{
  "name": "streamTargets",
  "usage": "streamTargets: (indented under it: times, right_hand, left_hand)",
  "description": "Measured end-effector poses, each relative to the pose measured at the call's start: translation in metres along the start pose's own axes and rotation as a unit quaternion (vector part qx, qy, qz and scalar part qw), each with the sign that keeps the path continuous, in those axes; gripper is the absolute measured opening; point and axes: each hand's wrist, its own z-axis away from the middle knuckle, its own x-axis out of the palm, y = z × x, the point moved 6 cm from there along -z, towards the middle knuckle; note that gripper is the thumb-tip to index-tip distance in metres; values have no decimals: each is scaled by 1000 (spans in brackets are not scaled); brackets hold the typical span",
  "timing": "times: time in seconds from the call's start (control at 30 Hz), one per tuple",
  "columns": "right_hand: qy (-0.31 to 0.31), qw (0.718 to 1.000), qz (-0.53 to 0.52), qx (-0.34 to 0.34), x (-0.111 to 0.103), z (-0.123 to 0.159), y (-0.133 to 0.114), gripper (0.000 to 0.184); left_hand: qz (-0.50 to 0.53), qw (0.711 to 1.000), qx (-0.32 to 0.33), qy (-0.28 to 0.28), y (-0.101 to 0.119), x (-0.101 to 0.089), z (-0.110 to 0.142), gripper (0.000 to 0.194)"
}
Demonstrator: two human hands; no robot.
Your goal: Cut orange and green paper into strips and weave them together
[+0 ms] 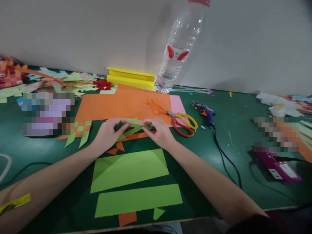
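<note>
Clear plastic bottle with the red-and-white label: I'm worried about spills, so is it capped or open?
Capped: a red cap sits on the neck of the bottle. How tightly it is screwed on, I cannot tell.

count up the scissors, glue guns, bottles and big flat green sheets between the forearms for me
scissors: 1
glue guns: 1
bottles: 1
big flat green sheets: 2, the wider sheet and the narrower sheet
total: 5

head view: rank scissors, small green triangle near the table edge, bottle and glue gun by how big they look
1. Bottle
2. Scissors
3. Glue gun
4. Green triangle
</note>
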Motion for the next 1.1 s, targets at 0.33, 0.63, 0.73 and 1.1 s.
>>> streamTargets:
  times: [0.33,0.63,0.73,1.1]
  right_hand:
    - [9,1000,9,-2,-1,1,1,15]
    - [5,1000,-10,8,0,0,1,17]
    - [-2,1000,-2,9,0,0,2,20]
    - [-10,1000,-10,24,0,-3,2,10]
  left_hand:
    - [-20,1000,22,7,1,-1,0,26]
    - [-14,1000,19,12,-1,-1,-1,25]
    - [-13,1000,19,11,0,-1,0,26]
    - [-6,999,31,20,6,-4,2,25]
